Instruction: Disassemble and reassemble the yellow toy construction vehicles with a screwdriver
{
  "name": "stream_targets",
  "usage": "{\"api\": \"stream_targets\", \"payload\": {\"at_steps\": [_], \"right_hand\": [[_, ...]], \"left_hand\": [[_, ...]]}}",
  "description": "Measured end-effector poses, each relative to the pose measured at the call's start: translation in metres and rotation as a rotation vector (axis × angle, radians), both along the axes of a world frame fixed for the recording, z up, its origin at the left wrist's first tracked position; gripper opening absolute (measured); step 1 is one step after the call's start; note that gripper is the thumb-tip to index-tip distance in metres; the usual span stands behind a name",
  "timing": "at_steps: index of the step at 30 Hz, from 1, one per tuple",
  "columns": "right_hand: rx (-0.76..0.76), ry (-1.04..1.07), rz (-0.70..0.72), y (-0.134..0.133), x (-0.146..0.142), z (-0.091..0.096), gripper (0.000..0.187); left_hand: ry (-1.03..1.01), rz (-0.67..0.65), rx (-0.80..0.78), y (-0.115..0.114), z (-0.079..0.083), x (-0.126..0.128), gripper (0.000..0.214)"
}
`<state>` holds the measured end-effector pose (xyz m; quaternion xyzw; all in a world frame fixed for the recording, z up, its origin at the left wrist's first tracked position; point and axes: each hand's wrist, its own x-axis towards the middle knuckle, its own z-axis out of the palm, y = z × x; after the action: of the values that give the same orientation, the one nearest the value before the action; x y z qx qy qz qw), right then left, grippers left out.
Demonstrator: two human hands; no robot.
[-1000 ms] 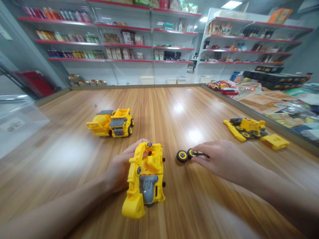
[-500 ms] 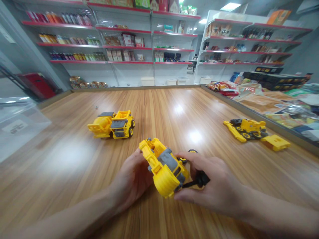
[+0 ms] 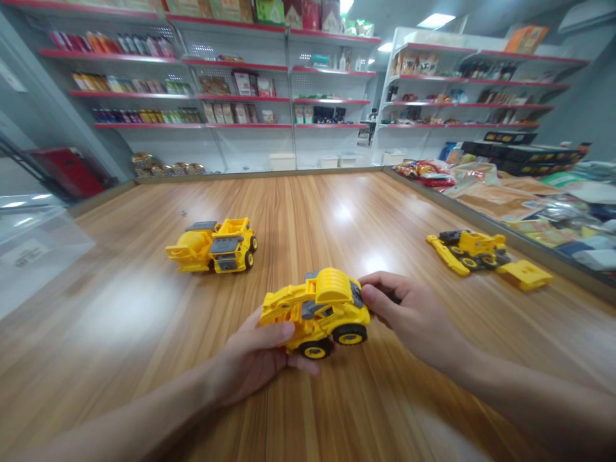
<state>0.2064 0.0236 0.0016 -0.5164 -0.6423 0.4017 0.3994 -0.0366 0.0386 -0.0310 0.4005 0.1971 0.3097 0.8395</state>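
A yellow-and-grey toy construction vehicle (image 3: 332, 308) is raised above the table, turned side-on with two black wheels facing me. My left hand (image 3: 262, 353) is closed around its left end, thumb on the near side and fingers underneath. At the opposite end, my right hand (image 3: 404, 308) pinches by the grey part with thumb and forefinger. Behind those fingers a small dark piece shows, mostly hidden; I cannot make out its full shape. To the left on the table stand a yellow toy dump truck (image 3: 233, 247) and a yellow toy mixer truck (image 3: 192, 247), side by side.
On the right of the wooden table (image 3: 308, 212) lie a partly dismantled yellow toy vehicle (image 3: 474, 247) and a loose yellow piece (image 3: 524, 274). A clear plastic bin (image 3: 38, 237) is at the left edge. Packaged goods (image 3: 500, 192) lie beyond the right rim.
The toy vehicle has been turned from end-on to side-on, its wheels now showing. My right hand has moved up to its right end; the black screwdriver seen earlier is now largely hidden.
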Motion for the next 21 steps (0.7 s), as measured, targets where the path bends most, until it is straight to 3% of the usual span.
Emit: {"api": "stream_targets", "payload": {"at_steps": [7,11,16,21], "right_hand": [[-0.100,0.167,-0.071,0.000,-0.004,-0.005,0.046],[-0.152,0.236,-0.037,-0.008,-0.007,-0.003,0.043],[0.079,-0.046,0.020,-0.017,-0.007,0.000,0.034],[0.123,-0.235,0.063,-0.016,-0.007,0.000,0.035]], "left_hand": [[0.018,-0.022,0.075,-0.002,0.005,0.005,0.045],[0.054,0.101,-0.071,0.001,0.003,0.005,0.042],[0.118,0.293,-0.147,0.007,0.001,0.005,0.029],[0.166,0.248,-0.017,0.003,0.000,0.007,0.029]]}}
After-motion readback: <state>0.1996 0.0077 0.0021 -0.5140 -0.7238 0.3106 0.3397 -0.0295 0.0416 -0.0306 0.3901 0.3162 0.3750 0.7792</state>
